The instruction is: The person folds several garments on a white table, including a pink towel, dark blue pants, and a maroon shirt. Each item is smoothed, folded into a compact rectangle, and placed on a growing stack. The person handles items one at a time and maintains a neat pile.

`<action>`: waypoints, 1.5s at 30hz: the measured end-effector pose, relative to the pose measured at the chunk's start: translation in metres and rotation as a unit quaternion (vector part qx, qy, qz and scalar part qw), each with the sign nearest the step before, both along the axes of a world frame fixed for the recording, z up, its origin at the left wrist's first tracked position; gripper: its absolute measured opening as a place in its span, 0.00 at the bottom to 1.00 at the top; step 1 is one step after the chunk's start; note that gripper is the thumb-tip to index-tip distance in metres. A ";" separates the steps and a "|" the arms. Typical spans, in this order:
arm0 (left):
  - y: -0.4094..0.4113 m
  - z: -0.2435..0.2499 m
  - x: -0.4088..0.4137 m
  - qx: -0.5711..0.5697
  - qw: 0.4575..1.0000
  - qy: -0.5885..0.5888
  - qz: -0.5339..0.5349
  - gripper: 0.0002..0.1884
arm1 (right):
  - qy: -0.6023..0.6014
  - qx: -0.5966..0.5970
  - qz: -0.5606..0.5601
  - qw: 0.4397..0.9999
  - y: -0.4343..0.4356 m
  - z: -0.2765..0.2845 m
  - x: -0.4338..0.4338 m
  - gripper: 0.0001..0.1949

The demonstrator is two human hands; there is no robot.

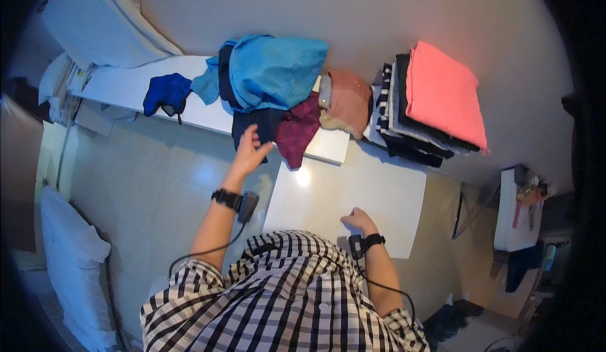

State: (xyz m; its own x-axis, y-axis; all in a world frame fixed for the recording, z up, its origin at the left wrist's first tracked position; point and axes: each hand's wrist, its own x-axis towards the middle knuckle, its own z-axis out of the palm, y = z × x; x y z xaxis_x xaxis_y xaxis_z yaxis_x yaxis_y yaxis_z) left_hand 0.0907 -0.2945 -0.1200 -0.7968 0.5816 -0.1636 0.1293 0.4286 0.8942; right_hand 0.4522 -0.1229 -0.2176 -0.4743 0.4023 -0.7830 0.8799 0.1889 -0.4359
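My left hand (251, 152) reaches over the hanging edge of a dark navy cloth (258, 124), fingers apart; whether it touches the cloth is not clear. Above it lies a heaped turquoise cloth (279, 72), with a maroon cloth (298, 132) hanging beside the navy one. My right hand (360, 221) is loosely curled over the white table (341, 191), with nothing visible in it. A blue fabric piece with dark trim (166, 94) lies to the left. Right of the heap are a folded pinkish-brown cloth (349, 98) and a stack of folded cloths topped by a coral one (442, 94).
A long white shelf (203, 115) runs along the wall, with a pale draped cloth (109, 25) at its left end. A white-covered object (75, 266) stands at lower left. A white box-like surface with small items (513, 219) is at far right.
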 end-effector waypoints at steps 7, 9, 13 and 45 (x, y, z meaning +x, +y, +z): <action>0.085 0.014 -0.142 0.152 0.943 -0.028 0.295 0.44 | -0.017 0.079 -0.013 0.997 -0.023 0.003 0.002 0.21; 0.119 0.080 -0.101 -0.005 0.996 0.033 0.086 0.29 | -0.032 0.094 -0.028 0.995 -0.029 0.006 0.006 0.21; 0.137 0.025 -0.031 -0.026 0.949 0.191 -0.249 0.23 | -0.054 0.111 -0.013 0.992 -0.030 0.014 -0.007 0.22; 0.127 0.321 -0.102 0.599 0.787 -0.101 -0.107 0.18 | 0.032 -0.104 -0.056 0.992 0.004 0.001 -0.018 0.20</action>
